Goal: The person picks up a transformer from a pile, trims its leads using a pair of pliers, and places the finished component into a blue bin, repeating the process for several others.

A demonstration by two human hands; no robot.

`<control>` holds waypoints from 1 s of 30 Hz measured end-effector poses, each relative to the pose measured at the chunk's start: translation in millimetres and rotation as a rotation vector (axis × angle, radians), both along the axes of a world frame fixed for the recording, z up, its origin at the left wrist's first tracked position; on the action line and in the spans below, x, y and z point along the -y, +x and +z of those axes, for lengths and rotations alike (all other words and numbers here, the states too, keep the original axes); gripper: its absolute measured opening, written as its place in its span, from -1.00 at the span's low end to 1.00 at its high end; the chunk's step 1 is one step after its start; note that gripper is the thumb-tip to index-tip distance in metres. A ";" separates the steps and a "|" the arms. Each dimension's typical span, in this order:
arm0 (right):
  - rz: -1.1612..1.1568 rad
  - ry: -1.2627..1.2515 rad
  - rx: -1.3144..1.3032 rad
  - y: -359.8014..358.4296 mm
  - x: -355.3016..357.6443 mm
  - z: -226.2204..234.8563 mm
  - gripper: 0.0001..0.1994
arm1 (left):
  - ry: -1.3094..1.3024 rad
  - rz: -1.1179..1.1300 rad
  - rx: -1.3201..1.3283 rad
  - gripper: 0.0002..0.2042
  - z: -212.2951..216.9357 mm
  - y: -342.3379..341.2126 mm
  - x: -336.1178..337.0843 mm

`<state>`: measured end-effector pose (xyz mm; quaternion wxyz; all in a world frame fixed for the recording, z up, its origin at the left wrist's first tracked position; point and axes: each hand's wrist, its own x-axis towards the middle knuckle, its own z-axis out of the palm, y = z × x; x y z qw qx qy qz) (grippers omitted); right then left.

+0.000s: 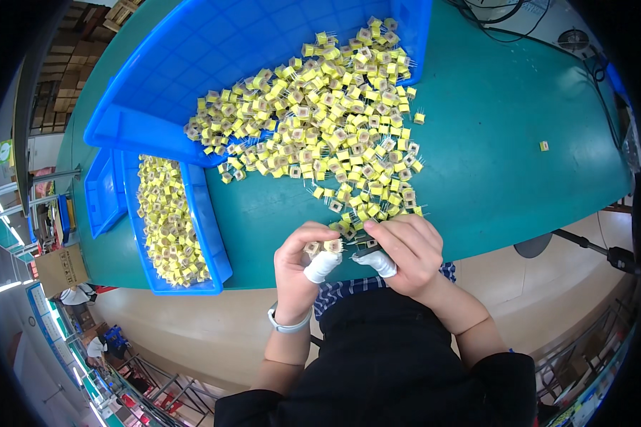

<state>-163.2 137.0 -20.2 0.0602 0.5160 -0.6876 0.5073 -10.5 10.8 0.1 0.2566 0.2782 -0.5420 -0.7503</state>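
between fingers (319, 267): small yellow part (332, 245)

Parts heap (335, 121) spilling from tipped bin (192, 64) onto table (498, 142), filled tray (165, 220) left, hands at near edge

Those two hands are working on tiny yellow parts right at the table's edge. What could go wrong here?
The small yellow component in the left hand sits near the green table edge, so a slip might drop it. The heap of yellow components spilling from the tipped blue plastic bin could scatter. Their thin wire leads might bend.
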 end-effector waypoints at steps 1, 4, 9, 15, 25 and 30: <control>0.000 -0.007 0.001 0.0 0.0 0.0 -0.60 | -0.075 -0.021 0.023 -0.73 -0.4 -1.3 -0.1; 0.002 -0.011 -0.002 0.0 0.5 -1.1 -0.60 | -0.131 -0.043 0.038 -0.73 -1.6 -2.4 -1.9; 0.000 -0.010 0.010 -0.1 -0.6 -0.2 -0.61 | -0.109 -0.032 0.032 -0.73 -2.0 -4.1 -4.8; -0.006 -0.022 0.017 -0.1 0.1 0.3 -0.61 | -0.109 -0.039 0.004 -0.73 -4.1 -1.8 -2.7; -0.012 -0.028 0.001 -0.8 -0.4 -1.7 -0.63 | -0.027 -0.104 0.013 -0.72 1.2 -4.2 -2.7; 0.001 -0.017 0.008 -1.0 -0.6 -0.2 -0.63 | -0.071 -0.105 -0.029 -0.73 -3.4 -4.7 -2.2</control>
